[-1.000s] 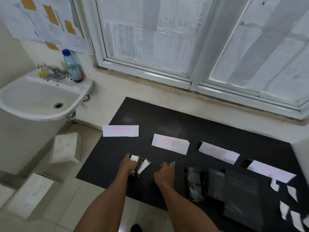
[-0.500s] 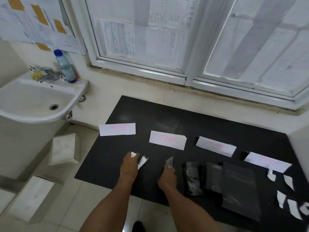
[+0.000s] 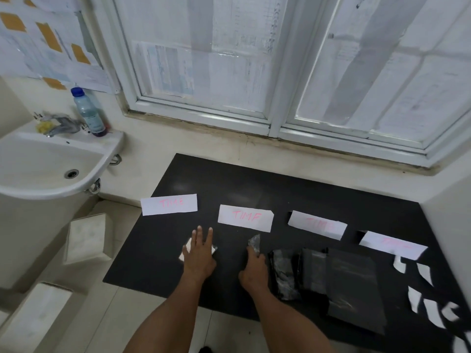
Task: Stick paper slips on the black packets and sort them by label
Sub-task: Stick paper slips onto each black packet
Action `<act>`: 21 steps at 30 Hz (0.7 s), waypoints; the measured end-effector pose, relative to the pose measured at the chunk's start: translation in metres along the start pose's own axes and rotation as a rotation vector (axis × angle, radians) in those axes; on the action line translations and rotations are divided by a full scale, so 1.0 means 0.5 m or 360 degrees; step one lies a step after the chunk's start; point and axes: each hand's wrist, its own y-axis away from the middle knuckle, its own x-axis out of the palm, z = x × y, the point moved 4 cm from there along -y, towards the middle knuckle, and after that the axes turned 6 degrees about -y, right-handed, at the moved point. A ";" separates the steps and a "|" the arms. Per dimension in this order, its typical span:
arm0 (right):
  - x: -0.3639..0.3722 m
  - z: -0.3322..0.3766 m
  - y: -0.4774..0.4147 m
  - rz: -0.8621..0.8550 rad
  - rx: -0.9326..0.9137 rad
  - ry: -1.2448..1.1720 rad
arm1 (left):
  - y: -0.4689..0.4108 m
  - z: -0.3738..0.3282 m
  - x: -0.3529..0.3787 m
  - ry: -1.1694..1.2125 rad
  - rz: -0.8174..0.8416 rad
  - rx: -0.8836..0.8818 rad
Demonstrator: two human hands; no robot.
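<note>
— Hands, what are they doing?
— Left hand (image 3: pixel 199 258) lies flat, pressing a white paper slip (image 3: pixel 186 249) onto a small black plastic packet (image 3: pixel 214 248). Right hand (image 3: pixel 254 270) pinches another crinkly black packet (image 3: pixel 254 242).
— Next?
— Probably push each up to a white pink-lettered label (image 3: pixel 169 204) just beyond the hands.

The left hand (image 3: pixel 198 253) lies flat, fingers straight, on a packet (image 3: pixel 213 249) with white paper showing at its edges. The right hand (image 3: pixel 254 270) pinches a crinkly packet (image 3: pixel 254 242) that sticks up past its fingertips. Both hands are on the black tabletop (image 3: pixel 229 179). Four white labels (image 3: pixel 245 217) with pink words lie in a row behind the hands. A pile of black packets (image 3: pixel 349 284) lies just right of the right hand. White slips (image 3: pixel 424 273) lie at the far right. A sink (image 3: pixel 38 164) and a bottle (image 3: pixel 89 113) are on the left.
</note>
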 end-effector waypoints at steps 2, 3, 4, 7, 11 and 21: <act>-0.042 0.001 0.001 -0.0089 -0.0041 -0.0062 | -0.013 -0.051 -0.020 0.0284 0.0029 0.0031; -0.065 0.002 0.002 -0.0132 -0.0064 -0.0113 | -0.018 -0.080 -0.031 0.0482 0.0068 0.0023; -0.093 -0.002 0.001 -0.0174 -0.0090 -0.0180 | -0.022 -0.115 -0.040 0.0672 0.0104 0.0021; -0.176 -0.029 0.003 -0.0282 -0.0152 -0.0358 | -0.027 -0.230 -0.053 0.1084 0.0221 0.0064; -0.279 -0.112 0.017 -0.0428 -0.0093 -0.0512 | -0.001 -0.402 -0.024 0.1404 0.0481 0.0110; -0.517 -0.393 0.073 -0.0694 -0.0085 -0.0578 | 0.114 -0.773 0.095 0.1437 0.0723 0.0232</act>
